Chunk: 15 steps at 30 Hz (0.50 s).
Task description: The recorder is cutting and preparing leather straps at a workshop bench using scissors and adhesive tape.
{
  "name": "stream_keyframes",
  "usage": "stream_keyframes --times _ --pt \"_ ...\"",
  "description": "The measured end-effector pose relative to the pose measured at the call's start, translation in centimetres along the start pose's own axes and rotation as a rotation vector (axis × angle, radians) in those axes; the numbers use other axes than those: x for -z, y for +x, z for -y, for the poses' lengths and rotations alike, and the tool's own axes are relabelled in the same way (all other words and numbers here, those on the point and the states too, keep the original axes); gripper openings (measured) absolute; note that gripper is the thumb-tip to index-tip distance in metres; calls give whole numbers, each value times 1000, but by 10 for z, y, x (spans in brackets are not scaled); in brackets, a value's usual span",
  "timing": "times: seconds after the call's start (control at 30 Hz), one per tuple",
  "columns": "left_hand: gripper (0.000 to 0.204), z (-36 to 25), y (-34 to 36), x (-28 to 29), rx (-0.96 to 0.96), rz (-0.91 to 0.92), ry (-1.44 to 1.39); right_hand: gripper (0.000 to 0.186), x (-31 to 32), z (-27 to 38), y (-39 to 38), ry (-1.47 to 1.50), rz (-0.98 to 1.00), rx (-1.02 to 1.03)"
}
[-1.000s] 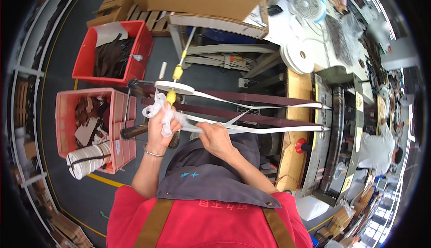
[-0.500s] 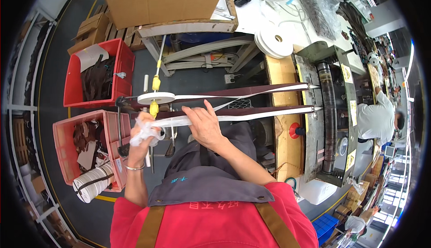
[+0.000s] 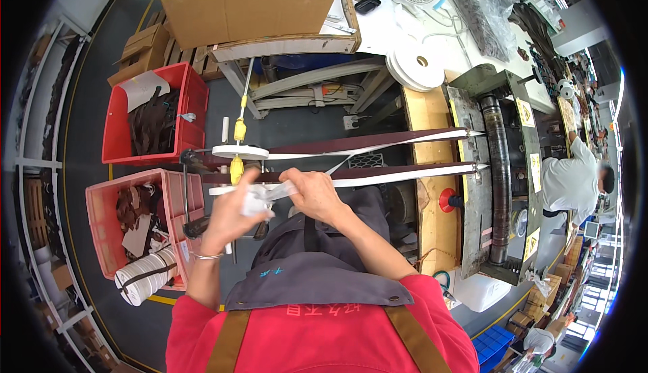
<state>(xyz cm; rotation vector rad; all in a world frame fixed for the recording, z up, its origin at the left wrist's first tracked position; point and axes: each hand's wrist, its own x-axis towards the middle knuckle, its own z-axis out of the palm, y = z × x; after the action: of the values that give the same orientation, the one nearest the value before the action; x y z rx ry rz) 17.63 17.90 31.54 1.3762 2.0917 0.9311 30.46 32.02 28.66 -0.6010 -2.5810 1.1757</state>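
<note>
My left hand (image 3: 229,218), somewhat blurred, is closed on a crumpled translucent white strip (image 3: 256,203). Beside it, my right hand (image 3: 316,196) pinches the same strip between thumb and fingers. Just beyond my hands, a white tape reel (image 3: 240,152) sits on a rod wrapped with yellow tape (image 3: 239,129). A second white disc (image 3: 221,189) shows partly behind my left hand. White tape (image 3: 405,175) and dark maroon strips (image 3: 398,140) stretch from the reels to pointed metal guides on a machine (image 3: 475,170) at the right.
Two red crates, one far (image 3: 196,113) and one near (image 3: 93,201), stand at the left with dark scraps; a white roll (image 3: 145,275) leans in the near one. A cardboard box (image 3: 250,9) sits on a bench ahead. At the far right is another person (image 3: 570,181).
My left hand has moved right, toward my right hand, and the strip between them is now bunched up. Part of the second white disc has come into view.
</note>
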Motion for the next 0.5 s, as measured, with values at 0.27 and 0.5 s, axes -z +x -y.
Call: stream_keyframes --times 0.27,0.5 --pt "7 8 8 10 3 -308 -1241 27 -7 -3 -1 -46 -94 169" --pt "26 28 5 5 222 1 -1168 22 -5 -12 4 -122 -203 208"
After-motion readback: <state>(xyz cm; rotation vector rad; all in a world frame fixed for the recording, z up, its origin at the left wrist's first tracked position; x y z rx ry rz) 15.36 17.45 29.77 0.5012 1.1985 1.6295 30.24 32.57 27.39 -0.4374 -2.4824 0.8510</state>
